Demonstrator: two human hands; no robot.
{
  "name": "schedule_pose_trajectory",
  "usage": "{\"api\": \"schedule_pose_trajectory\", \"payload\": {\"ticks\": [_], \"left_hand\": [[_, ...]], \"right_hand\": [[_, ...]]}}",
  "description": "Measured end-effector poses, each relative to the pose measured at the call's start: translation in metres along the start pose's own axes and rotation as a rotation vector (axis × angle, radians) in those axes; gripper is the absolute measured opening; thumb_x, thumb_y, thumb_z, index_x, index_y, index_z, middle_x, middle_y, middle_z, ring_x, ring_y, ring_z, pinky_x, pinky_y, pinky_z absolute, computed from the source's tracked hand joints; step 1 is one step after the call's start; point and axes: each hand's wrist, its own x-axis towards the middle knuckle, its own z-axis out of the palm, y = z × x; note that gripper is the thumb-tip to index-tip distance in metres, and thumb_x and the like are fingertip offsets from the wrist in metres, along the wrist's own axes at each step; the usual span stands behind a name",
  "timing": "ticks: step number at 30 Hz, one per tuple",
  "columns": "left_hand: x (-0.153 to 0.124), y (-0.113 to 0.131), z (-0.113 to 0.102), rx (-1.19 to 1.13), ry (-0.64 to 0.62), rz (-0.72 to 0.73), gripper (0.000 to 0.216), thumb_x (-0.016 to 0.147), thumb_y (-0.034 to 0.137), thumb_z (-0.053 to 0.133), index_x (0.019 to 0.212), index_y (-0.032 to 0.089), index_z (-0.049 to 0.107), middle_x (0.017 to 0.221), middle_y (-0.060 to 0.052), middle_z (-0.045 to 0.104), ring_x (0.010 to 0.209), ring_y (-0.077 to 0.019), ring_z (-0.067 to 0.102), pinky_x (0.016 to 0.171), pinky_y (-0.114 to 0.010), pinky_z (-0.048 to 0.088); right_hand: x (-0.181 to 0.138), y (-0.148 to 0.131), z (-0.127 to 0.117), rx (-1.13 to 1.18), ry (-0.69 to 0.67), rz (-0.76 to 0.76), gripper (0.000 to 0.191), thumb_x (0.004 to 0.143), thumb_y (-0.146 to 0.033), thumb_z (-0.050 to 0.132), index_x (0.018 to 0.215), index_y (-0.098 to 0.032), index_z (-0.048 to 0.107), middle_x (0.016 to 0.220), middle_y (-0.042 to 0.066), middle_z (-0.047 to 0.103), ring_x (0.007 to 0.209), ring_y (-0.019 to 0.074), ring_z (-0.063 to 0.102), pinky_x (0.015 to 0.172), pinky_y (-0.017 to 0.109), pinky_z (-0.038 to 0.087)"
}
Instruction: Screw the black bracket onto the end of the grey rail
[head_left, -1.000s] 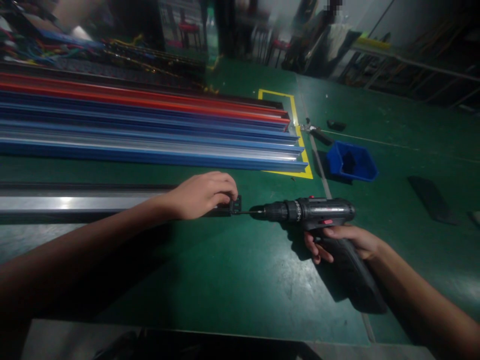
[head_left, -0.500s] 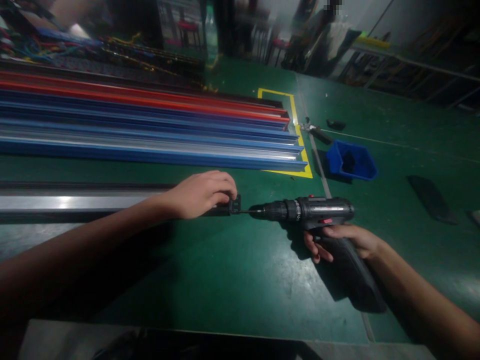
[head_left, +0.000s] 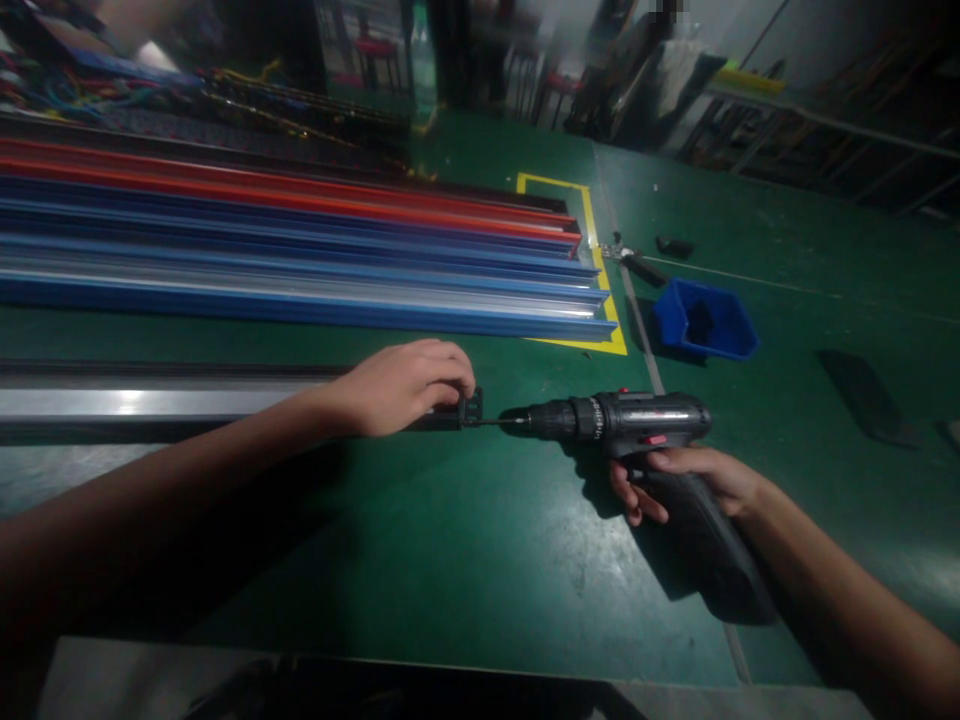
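Observation:
My right hand (head_left: 652, 485) is wrapped round the handle of a black cordless drill (head_left: 637, 415) that points left. Its thin bit reaches a small black end cap (head_left: 472, 407) with openings in it, at the right end of a long metal profile (head_left: 135, 402). Over that end lies my left hand (head_left: 412, 388), its fingers curled down and gripping the profile's end beside the cap. The undersides of the left fingers are hidden. The profile has a shiny silver face and dark edges, and runs out of view to the left.
Several long blue profiles (head_left: 315, 285) and red profiles (head_left: 300, 185) lie behind, within yellow tape (head_left: 587, 215). A blue bin (head_left: 720, 320) holding dark parts stands to the right, near pliers (head_left: 634, 262) and a dark flat object (head_left: 866, 395). Coloured wires (head_left: 112, 90) are at the far left.
Both hands, the drill and the profile keep nearly the same position. The whole view has shifted very slightly.

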Motion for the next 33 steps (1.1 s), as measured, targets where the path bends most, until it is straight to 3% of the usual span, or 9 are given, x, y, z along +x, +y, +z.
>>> {"api": "schedule_pose_trajectory", "payload": {"ticks": [33], "left_hand": [[-0.0001, -0.0034, 0.0012, -0.005, 0.006, 0.016, 0.020, 0.101, 0.027, 0.051, 0.102, 0.024, 0.071, 0.121, -0.002, 0.067, 0.117, -0.0191, 0.059, 0.103, -0.032, 0.041]], "right_hand": [[0.0004, -0.0022, 0.0036, 0.094, 0.008, 0.027, 0.038, 0.100, -0.032, 0.059, 0.120, -0.001, 0.071, 0.104, 0.018, 0.074, 0.078, 0.0165, 0.074, 0.091, 0.037, 0.060]]}}
